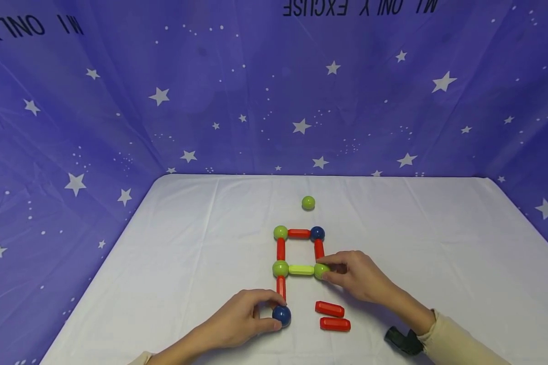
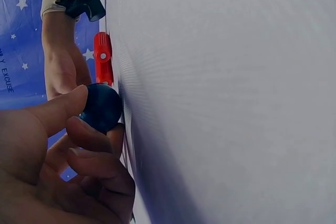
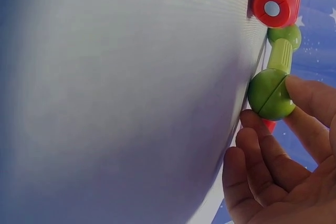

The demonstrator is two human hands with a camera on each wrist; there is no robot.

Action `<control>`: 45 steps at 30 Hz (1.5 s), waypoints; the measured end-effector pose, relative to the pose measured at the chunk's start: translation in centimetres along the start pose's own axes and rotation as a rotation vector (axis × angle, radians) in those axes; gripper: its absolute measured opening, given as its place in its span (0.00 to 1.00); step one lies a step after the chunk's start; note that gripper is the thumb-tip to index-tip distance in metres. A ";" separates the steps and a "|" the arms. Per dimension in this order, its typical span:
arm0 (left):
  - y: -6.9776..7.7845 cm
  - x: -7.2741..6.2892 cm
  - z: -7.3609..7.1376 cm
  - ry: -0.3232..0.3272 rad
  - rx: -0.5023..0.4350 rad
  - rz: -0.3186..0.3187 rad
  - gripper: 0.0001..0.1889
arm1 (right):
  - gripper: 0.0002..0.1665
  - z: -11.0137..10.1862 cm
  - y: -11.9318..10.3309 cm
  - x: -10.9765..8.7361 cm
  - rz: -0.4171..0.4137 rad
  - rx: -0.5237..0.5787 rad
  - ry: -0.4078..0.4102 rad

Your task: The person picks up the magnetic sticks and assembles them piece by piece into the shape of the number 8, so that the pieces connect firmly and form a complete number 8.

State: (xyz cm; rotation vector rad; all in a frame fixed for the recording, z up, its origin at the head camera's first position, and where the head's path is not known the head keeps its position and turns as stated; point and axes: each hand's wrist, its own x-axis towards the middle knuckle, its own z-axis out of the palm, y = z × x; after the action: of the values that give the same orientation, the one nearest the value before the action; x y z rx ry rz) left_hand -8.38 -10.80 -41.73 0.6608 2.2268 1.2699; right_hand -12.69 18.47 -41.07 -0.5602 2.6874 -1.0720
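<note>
On the white table lies a square of joined rods and balls. Its top has a red rod [image 1: 299, 233] between a green ball [image 1: 280, 233] and a blue ball [image 1: 317, 233]; a light green rod [image 1: 301, 270] forms the bottom. My right hand [image 1: 358, 276] pinches the green ball [image 3: 270, 95] at the lower right corner. From the lower left green ball [image 1: 280, 268], another red rod [image 1: 281, 288] runs down to a larger-looking blue ball [image 1: 281, 316]. My left hand [image 1: 239, 317] holds that blue ball between thumb and fingers, as the left wrist view also shows.
Two loose red rods [image 1: 335, 324] lie side by side between the hands. A single green ball [image 1: 308, 203] sits beyond the square. A black wrist mount [image 1: 403, 340] is at the right sleeve. Purple star-printed cloth [image 1: 255, 91] hangs behind the table.
</note>
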 end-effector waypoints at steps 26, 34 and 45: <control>-0.2 0.0 -0.2 -0.011 0.012 0.002 0.15 | 0.15 -0.9 -1.4 -5.0 -0.054 -0.021 -0.086; -0.2 0.0 -0.2 -0.004 0.011 0.006 0.15 | 0.14 -0.3 -0.9 -5.2 -0.047 -0.025 -0.108; -0.2 0.1 -0.2 -0.008 -0.003 -0.013 0.15 | 0.10 0.3 -0.8 -5.0 -0.038 -0.038 -0.125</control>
State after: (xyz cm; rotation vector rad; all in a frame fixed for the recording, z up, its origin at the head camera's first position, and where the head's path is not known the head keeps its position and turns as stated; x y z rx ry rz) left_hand -8.59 -11.00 -41.85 0.6487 2.2185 1.2625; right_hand -7.87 19.79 -40.55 -0.6648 2.6031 -0.9633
